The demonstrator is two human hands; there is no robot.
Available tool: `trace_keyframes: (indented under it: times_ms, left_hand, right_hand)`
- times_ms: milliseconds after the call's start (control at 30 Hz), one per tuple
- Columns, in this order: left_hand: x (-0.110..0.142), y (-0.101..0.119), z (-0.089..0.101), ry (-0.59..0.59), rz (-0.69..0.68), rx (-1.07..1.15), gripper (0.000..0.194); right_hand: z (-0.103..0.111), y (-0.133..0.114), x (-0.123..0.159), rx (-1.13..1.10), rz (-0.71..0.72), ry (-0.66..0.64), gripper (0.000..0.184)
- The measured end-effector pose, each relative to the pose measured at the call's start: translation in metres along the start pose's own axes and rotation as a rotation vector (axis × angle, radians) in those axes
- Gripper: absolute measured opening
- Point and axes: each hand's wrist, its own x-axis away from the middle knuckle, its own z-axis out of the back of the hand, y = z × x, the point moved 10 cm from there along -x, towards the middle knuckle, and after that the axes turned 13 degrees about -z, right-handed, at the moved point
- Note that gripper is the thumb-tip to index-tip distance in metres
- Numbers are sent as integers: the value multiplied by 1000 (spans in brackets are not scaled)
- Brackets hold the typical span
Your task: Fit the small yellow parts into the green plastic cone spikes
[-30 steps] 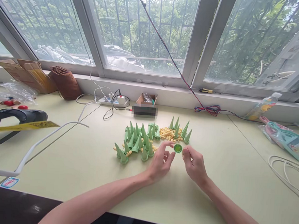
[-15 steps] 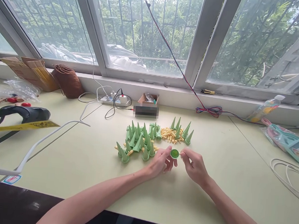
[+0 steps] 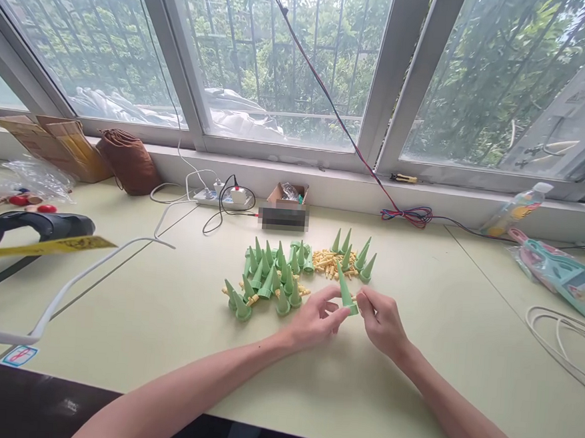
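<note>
My left hand (image 3: 318, 316) is closed on a green plastic cone (image 3: 345, 292), gripping it near its wide base with the tip pointing up and slightly left. At the cone's right side, my right hand (image 3: 381, 320) pinches a small yellow peg (image 3: 355, 300); the fingers cover most of it. Whether the peg sits in the cone's base I cannot tell. Left of my hands stands a cluster of green cones (image 3: 268, 284), some with yellow pegs sticking out of their bases. Behind my hands lies a pile of yellow pegs (image 3: 325, 263), with several cones (image 3: 368, 269) standing among it.
A power strip (image 3: 224, 198) with cables and a small open cardboard box (image 3: 275, 192) are at the back. On the right lie a bottle (image 3: 517, 208), a bagged teal item (image 3: 564, 271) and a coiled cable (image 3: 559, 344). A black strap-like object (image 3: 46, 226) lies left.
The green cone in my left hand has turned from showing its open base to standing tip up. My left fingers have shifted around it; my right hand still pinches at its side.
</note>
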Motion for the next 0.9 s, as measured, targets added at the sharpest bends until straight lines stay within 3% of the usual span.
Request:
trace_keyframes:
  times_ms: [200,467,533,667,900]
  left_hand:
    - [-1,6,4,51,-106,-183,34]
    - [0,-10,23,265,55,-69,41]
    - [-1,-14,21,234,92,-35,44]
    - [-1,-21,13,131,157,16,71]
    - [1,-24,14,87,184,48,70]
  right_hand:
    - [-1,4,-1,19,-1,28,39]
    - [7,13,-7,10,-94,99,37]
    - [8,12,-8,14,-91,102,36]
    - [0,4,-6,18,-11,39,35]
    - [-6,4,-3,7,24,18,36]
